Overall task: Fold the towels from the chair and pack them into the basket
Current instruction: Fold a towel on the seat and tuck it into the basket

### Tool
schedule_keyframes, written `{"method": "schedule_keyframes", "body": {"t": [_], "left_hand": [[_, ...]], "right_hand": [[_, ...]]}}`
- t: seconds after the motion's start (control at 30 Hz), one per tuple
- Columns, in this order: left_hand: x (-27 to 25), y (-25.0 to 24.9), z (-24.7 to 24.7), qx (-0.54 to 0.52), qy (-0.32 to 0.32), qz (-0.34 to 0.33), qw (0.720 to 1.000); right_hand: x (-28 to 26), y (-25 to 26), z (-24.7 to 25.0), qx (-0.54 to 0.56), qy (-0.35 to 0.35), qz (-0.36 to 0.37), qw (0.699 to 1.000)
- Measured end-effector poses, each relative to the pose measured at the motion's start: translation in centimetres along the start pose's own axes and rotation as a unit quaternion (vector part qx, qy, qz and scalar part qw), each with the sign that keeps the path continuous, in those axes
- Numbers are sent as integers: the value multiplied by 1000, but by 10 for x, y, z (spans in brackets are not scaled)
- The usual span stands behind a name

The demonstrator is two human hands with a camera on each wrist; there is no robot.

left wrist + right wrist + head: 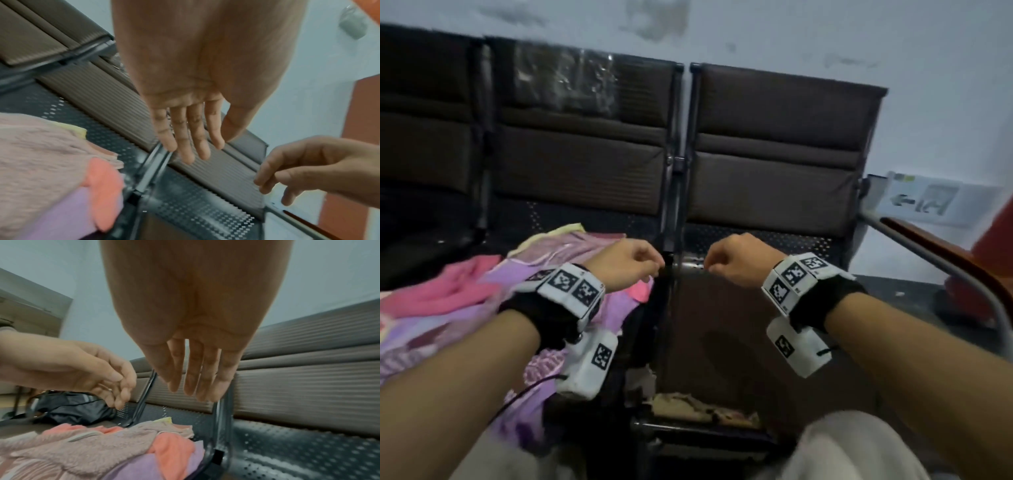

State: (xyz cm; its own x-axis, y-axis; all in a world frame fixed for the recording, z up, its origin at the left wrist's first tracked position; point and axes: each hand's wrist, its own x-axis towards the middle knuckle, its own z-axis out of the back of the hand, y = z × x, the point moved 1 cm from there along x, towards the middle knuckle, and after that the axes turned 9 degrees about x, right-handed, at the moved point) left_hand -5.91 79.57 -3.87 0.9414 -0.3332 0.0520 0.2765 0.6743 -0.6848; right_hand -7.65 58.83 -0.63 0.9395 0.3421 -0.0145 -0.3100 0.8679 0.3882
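Overhead, two empty hands: left hand (pixel 627 263), right hand (pixel 738 262).

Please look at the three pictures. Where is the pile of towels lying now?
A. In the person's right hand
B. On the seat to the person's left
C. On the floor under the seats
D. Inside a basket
B: the pile of towels lies on the perforated seat under the left hand; the right hand holds nothing, and no basket is in view.

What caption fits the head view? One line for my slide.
Left hand and right hand hover empty above bench seats, unfolded towels heaped at left.
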Motion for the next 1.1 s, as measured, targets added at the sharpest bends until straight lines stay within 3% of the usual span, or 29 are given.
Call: {"method": "schedule_keyframes", "body": {"t": [0.27,0.4,0.5,0.63,0.87,1.0,1.1], "left_hand": [[0,120,10,207,32,101,972],[0,146,9,286,91,127,946],[-1,157,7,309,127,124,934],[-1,163,11,308,127,112,936],[5,135,10,262,59,72,961],[5,96,3,78,9,13,997],[6,49,-5,-18,-44,-73,996]], "right_hand": [[99,30,-102,32,78,47,995],[129,41,-152,96,86,36,991],[142,52,-182,145,99,66,982],[148,55,-204,150,77,78,983],[117,42,-151,230,-26,83,969],[81,32,-99,210,-100,122,965],[54,12,-64,307,-181,128,926]]}}
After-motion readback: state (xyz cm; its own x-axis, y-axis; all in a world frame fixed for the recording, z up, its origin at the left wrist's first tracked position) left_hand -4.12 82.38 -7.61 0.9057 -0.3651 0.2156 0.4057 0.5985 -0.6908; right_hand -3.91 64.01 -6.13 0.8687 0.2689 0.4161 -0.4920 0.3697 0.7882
